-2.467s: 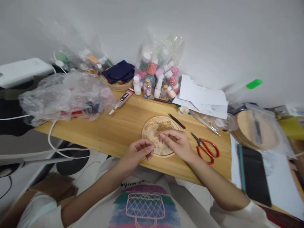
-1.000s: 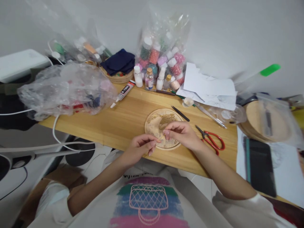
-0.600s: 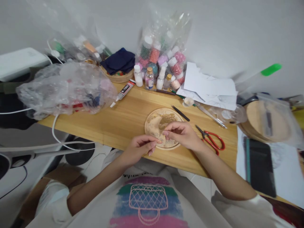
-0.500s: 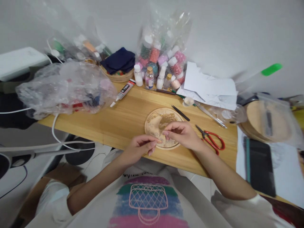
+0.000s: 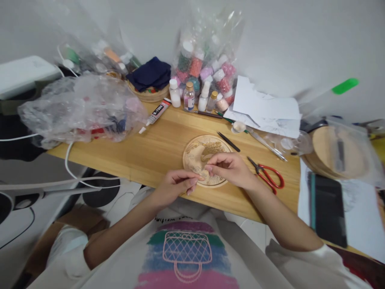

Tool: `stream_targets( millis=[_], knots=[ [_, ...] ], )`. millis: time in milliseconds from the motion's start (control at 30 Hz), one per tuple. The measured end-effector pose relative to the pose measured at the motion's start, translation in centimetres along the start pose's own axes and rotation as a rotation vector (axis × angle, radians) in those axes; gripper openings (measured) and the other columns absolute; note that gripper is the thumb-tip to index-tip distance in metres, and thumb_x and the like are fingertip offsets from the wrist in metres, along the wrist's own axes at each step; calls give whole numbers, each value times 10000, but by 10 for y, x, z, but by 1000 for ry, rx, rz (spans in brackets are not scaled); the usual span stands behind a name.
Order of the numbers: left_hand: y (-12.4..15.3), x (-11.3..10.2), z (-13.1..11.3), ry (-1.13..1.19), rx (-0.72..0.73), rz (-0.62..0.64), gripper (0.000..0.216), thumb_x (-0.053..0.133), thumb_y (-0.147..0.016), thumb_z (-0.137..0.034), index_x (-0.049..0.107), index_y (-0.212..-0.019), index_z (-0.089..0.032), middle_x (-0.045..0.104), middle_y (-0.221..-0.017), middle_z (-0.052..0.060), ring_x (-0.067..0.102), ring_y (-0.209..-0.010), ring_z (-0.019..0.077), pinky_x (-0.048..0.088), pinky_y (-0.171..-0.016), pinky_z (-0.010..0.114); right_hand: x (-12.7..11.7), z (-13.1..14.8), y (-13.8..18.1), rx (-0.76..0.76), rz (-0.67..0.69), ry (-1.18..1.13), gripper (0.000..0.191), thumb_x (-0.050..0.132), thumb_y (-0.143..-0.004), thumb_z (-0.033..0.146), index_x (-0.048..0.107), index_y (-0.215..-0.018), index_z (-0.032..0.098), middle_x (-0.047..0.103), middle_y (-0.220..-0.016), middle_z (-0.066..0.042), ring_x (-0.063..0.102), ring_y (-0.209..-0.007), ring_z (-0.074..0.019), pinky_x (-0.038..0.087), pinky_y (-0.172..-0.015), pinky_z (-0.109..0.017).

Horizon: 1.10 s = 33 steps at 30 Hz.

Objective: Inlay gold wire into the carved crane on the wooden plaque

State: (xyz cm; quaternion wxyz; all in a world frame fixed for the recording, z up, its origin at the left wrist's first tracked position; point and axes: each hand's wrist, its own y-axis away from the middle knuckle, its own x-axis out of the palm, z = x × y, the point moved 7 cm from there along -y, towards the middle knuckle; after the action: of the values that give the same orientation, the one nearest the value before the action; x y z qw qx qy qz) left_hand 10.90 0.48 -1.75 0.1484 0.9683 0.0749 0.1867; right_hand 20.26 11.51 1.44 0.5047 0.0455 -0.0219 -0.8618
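Pale wood makes up the tabletop (image 5: 150, 156), and a round disc (image 5: 195, 158) lies flat on it near the person's edge, patterned with a tree partly in gold. Both hands work above that disc: the left hand (image 5: 177, 185) at its near left rim, the right hand (image 5: 230, 168) over its right side. Each is drawn into a pinch, thumb to forefinger, with the two pinches a little apart; from where I stand, whatever may sit between the fingertips is too fine to make out. I'd judge the step in hand to be delicate fingertip work just above the disc, and the next move seems to call for a light, steady touch and a good sight of the pattern, part of which the right hand covers.

Biggest of the other things is a crumpled clear bag (image 5: 75, 108), well off to the disc's left. Beyond the disc stands the jar bag (image 5: 195, 66), with papers (image 5: 264, 108) beyond and to the right. Red-handled scissors (image 5: 258, 167) rest to the disc's right, near enough the forearm (image 5: 279, 216) to be knocked. A tube (image 5: 156, 112) lies beyond and left, out of the way. Black tweezers (image 5: 228, 141) lie just beside the disc's far right rim.
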Motion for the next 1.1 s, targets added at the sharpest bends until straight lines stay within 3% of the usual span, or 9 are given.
stream_targets(
  millis=[333,600,767,900,1000,1100],
  knots=[
    [3,5,2,-75,25,4,236,753,-725,-363,715,-836,-158,588,-603,-26,518,-521,78,438,-532,212,2,-2,1,-7,-8,96,254,662,-817,396,669,-725,159,626,-610,2,512,-513,-87,393,-478,-222],
    [8,13,0,-255,99,85,284,610,-832,-277,684,-1082,-162,622,-749,-5,567,-641,90,482,-607,211,-5,5,3,-114,-143,271,175,629,-835,309,696,-775,160,690,-703,-24,572,-600,-111,436,-558,-238],
    [15,27,-14,-585,320,171,241,537,-904,-235,693,-1075,-168,687,-895,45,631,-826,139,503,-759,258,-9,2,2,-37,-133,106,230,628,-858,375,688,-793,163,695,-697,-24,592,-589,-108,470,-577,-244],
    [19,33,-16,-657,472,203,201,508,-933,-203,703,-931,-152,717,-863,55,647,-837,144,504,-793,266,-22,-1,0,5,-193,-156,230,684,-821,413,696,-850,185,667,-625,11,579,-545,-95,455,-544,-227],
    [22,33,-13,-654,542,197,195,507,-934,-196,695,-908,-150,724,-863,59,654,-829,144,510,-786,263,-32,3,-2,17,-196,-164,255,726,-777,438,696,-829,190,607,-555,35,540,-502,-91,427,-512,-227],
    [25,32,-12,-636,637,102,194,500,-928,-177,682,-985,-146,722,-920,74,662,-858,150,519,-781,265,-45,13,-5,12,-250,-80,325,775,-702,483,691,-794,183,561,-532,40,524,-489,-96,411,-490,-235]
  ],
)
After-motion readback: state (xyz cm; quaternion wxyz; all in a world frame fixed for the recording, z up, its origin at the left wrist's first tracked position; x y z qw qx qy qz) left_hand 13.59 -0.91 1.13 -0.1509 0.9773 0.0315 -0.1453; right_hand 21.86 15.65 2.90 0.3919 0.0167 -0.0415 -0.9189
